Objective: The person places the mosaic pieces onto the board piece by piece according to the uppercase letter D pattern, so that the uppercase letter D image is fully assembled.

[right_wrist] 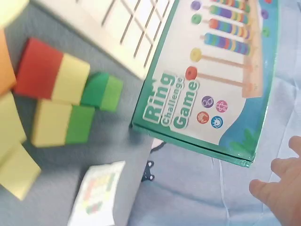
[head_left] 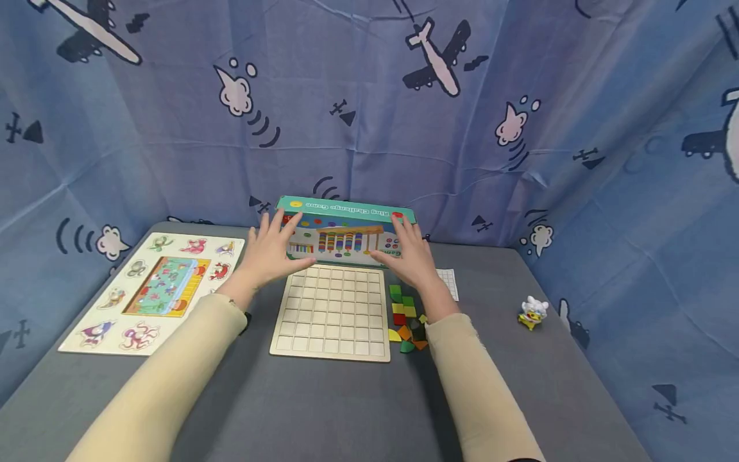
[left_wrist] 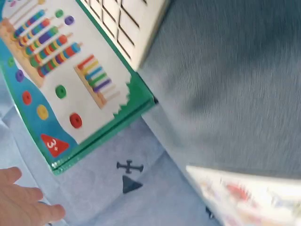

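Note:
A green-edged Ring Challenge Game box (head_left: 346,247) sits at the back of the grey table, its printed lettering upside down in the head view. My left hand (head_left: 268,256) hovers by the box's left end, fingers spread and holding nothing. By the right end is my right hand (head_left: 411,256), likewise spread and without anything in it. Both wrist views show a gap between the box and the fingertips of the left hand (left_wrist: 30,200) and the right hand (right_wrist: 282,181). In front of the box lies a pale wooden grid board (head_left: 330,314), its squares bare.
Several coloured blocks (head_left: 408,310) lie right of the board, partly behind the right forearm. A printed card (head_left: 449,283) lies past them, and a small white-and-yellow toy (head_left: 532,312) farther right. On the left is a picture puzzle board (head_left: 176,244). A blue curtain (head_left: 346,154) hangs behind.

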The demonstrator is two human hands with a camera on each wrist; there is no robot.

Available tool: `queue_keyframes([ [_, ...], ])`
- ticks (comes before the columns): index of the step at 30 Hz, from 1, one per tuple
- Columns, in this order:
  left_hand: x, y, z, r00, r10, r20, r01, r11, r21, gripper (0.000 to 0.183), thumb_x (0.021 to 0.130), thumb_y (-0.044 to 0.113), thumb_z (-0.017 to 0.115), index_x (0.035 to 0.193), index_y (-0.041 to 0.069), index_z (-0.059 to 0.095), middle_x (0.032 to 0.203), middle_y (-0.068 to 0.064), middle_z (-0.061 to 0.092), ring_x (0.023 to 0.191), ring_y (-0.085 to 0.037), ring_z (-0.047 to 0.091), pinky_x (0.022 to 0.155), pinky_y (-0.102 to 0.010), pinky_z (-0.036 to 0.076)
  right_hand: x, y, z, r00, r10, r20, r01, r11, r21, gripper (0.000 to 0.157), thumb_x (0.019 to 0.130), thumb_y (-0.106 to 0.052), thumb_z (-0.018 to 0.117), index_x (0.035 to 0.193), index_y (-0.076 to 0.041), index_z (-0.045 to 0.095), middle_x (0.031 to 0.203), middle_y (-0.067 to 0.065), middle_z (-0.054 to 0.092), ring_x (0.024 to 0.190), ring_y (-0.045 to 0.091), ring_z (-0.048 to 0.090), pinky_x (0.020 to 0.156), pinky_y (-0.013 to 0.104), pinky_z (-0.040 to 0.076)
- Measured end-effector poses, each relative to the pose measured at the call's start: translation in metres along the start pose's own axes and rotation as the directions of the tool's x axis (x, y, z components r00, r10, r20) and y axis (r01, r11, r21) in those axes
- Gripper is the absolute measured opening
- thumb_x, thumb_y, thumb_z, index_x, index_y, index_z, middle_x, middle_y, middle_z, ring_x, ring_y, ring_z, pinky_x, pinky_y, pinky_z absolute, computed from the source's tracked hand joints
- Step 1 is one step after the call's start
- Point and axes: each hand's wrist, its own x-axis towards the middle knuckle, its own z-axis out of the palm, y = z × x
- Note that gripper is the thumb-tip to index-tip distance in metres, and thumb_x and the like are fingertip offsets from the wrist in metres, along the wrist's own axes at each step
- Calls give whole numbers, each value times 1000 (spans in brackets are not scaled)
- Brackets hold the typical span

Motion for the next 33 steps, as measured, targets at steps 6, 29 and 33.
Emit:
queue_keyframes([
  [6,-16,4,8,999,-1,-45,-8,978,-207,95,76,56,64,150,20,17,153,-19,11,138,-47,5,102,-68,10,-19,8,3,998,15,-59,4,950,313,86,85,-56,53,150,-24,8,156,9,2,143,30,-2,106,63,10],
  [29,-88,8,36,993,-114,-32,52,662,-748,85,83,19,61,149,5,8,151,-24,14,135,-46,19,104,-59,22,-77,12,41,990,122,-69,-16,591,807,80,94,-43,46,149,-4,3,155,15,3,143,28,2,112,48,9],
  [33,-93,8,40,990,-140,-8,87,651,-754,85,84,22,60,149,5,8,150,-24,15,135,-47,19,104,-59,22,-79,21,53,987,148,-61,-35,571,820,79,93,-47,44,150,-8,4,155,13,5,143,26,5,113,47,9],
])
